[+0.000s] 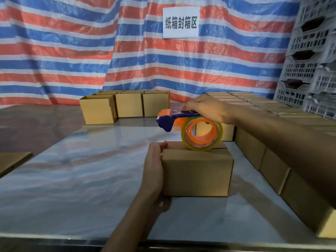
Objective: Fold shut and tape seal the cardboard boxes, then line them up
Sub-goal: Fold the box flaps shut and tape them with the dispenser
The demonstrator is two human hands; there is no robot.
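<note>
One cardboard box (197, 171) stands at the centre of the grey surface (81, 170), its top flaps folded down and a seam showing along the top; the left hand (153, 170) lies against its 9 o'clock wall, palm flat on the side and fingertips curled over the top edge, holding it; the right hand (207, 110) reaches in from 3 o'clock above the box, its fingers closed round the handle of one blue and orange tape dispenser (169, 120); the dispenser carries one roll of clear tape (201, 134) on an orange core, and the lower rim of the roll meets the box top toward its far right corner; whether it touches or hangs just above, I cannot tell.

At 11 o'clock, well apart from the box, three open boxes (129, 104) stand side by side; more rims show behind them, uncounted. From 1 o'clock down to 4 o'clock runs a row of closed boxes (272, 168), at least four fronts in line, touching one another; behind them lie many more, too crowded to count. One flat piece of cardboard (12, 160) lies at 9 o'clock on the edge of the view.

At the back hangs a red, blue and white striped tarp (72, 51) bearing one white sign (181, 22); grey plastic crates (309, 60) are stacked at 2 o'clock.
</note>
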